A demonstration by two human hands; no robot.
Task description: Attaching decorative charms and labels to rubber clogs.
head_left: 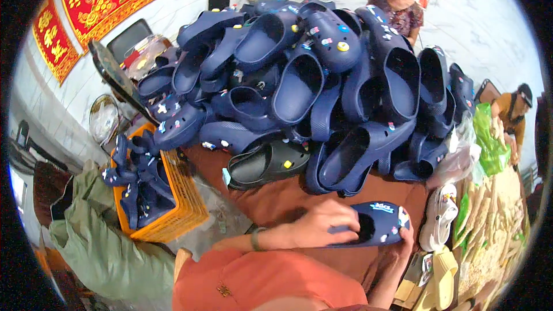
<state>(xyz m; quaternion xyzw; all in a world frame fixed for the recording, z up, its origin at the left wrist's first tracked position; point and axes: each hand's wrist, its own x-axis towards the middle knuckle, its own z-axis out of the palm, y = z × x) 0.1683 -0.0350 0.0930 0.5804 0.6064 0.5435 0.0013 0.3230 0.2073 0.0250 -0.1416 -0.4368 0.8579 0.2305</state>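
Observation:
A navy clog decorated with small coloured charms is held low over the brown cloth, its toe to the right. My left hand, with a band on the wrist, has its fingers curled into the clog's opening at the heel end. The fingertips are hidden inside. Around the toe, my right hand grips the clog from the outer side; most of its fingers are out of sight underneath. Just beyond lies a black clog with a yellow charm, at the near edge of a large heap of navy clogs.
An orange crate with several navy clogs stands at the left. To the right are a white clog, a yellow slipper, a green plastic bag and pale bundled pieces. Two people are beyond, at the far side and right.

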